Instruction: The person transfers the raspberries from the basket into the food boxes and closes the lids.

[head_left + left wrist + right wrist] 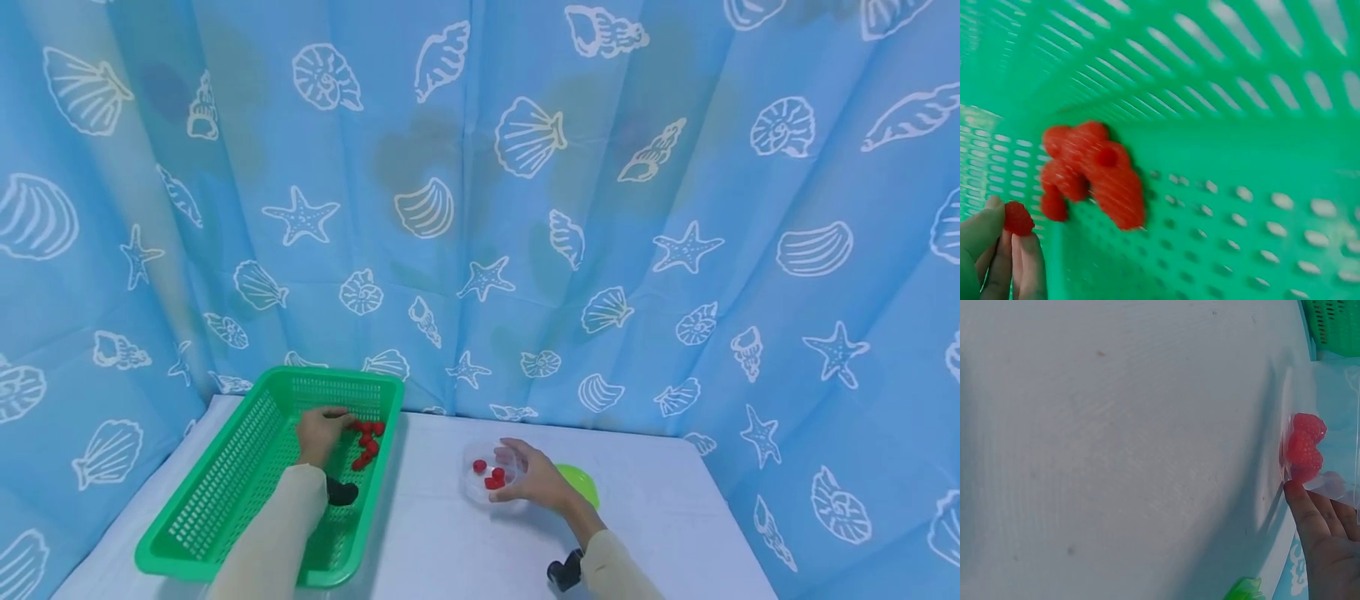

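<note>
Inside the green basket (pixel 213 467), my left hand (pixel 321 435) pinches a raspberry (pixel 1019 219) between thumb and fingertips. A cluster of more raspberries (pixel 1094 165) lies in the basket's corner beside that hand. On the table, my right hand (pixel 534 477) grips the side of a clear plastic container (pixel 474 493), thumb on the near side and fingers round the far side. A few raspberries (pixel 1305 447) sit at the bottom of this container, visible through its wall in the right wrist view.
A lime-green lid-like piece (pixel 579 485) lies on the white table (pixel 427 533), partly behind my right hand. Behind the table hangs a blue curtain (pixel 480 217) with white shell prints. The basket's raised rim stands between the two hands.
</note>
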